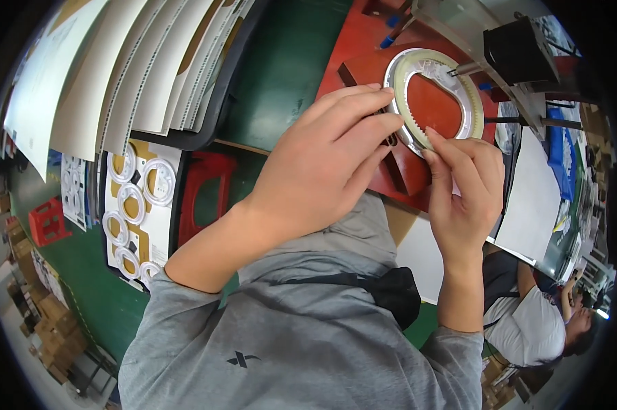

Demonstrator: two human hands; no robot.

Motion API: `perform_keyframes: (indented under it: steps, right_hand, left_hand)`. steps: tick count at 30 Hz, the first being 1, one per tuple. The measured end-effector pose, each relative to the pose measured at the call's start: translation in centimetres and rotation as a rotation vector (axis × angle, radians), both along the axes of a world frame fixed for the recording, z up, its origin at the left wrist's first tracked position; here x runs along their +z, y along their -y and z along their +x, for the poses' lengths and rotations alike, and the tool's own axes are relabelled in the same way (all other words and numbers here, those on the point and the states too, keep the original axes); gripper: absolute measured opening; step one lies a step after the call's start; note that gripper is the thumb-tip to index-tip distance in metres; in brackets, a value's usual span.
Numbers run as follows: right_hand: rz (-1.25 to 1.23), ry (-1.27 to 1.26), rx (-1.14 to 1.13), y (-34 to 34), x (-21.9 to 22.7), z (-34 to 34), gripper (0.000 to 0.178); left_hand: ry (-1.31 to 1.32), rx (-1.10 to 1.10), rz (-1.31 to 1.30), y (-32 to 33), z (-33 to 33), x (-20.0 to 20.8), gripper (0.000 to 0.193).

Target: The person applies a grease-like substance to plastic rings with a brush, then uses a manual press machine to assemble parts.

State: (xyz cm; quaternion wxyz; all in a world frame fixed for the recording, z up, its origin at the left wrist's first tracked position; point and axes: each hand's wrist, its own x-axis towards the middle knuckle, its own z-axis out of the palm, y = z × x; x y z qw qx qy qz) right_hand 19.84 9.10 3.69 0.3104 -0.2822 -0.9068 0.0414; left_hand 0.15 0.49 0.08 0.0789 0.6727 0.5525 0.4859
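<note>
A ring-shaped part [475, 102], silvery white with a pale yellow band and fine teeth along its inner edge, lies on a red fixture [437, 109]. At its left rim, the bent fingers of my left hand [325, 147] grip the edge. A small dark coiled piece [390, 139] shows under those fingertips; whether it belongs to the fixture I cannot tell. My right hand [469, 181] pinches the near rim between thumb and forefinger. A thin metal tip [464, 70] on a black block [518, 49] reaches over the far right of the ring.
Left of me, upright card sheets [127, 75] fill a black bin, with a tray of white rings [132, 203] nearer. A red stool [202, 191] stands beside it. Papers [530, 198] and a blue bin [562, 154] lie right. A seated person [527, 324] is at lower right.
</note>
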Motion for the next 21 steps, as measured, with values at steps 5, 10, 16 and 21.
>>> perform_keyframes:
  steps: [5, 10, 16, 21]
  right_hand:
    - [-0.012, 0.005, -0.006, 0.2, 0.3, -0.2, 0.026]
    - [-0.03, 0.053, -0.026, 0.0, 0.6, 0.1, 0.023]
    - [0.0, 0.083, 0.002, -0.2, 0.6, -0.1, 0.023]
    - [0.017, 0.1, -0.001, -0.2, 0.5, 0.2, 0.025]
  left_hand:
    - [0.11, 0.089, 0.096, -1.0, 0.0, 0.3, 0.021]
    - [0.015, 0.209, 0.068, -3.8, 0.5, 1.1, 0.012]
    - [0.018, 0.3, 0.31, -6.1, 0.4, 0.1, 0.015]
    - [0.122, 0.208, 0.249, -6.6, 0.9, -0.7, 0.015]
